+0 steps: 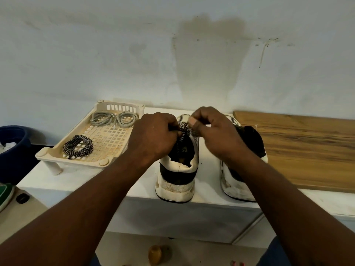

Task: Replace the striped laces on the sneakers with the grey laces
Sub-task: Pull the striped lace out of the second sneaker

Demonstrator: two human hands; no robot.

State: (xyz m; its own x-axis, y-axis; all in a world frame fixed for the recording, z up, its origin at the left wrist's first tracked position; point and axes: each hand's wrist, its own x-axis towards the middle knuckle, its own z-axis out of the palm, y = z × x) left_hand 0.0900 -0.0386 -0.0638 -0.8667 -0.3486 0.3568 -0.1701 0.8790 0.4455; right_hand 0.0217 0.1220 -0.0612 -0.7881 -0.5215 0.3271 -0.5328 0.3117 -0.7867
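Left hand [153,135] and right hand [215,131] curled tight, fingertips pinched on the striped lace [182,133] at the top of the first sneaker [177,169], heel toward the viewer on the white counter [207,189]. Just right of the grip, partly under the right forearm, the second sneaker [236,191], next to a wooden board [307,150]. Left of the grip, a slatted tray [48,156] holding grey laces [113,119] at its far end and a coiled striped lace [77,147] at its near end.

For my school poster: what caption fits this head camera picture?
Left hand and right hand pinch the striped lace on a sneaker; grey laces wait in the tray.
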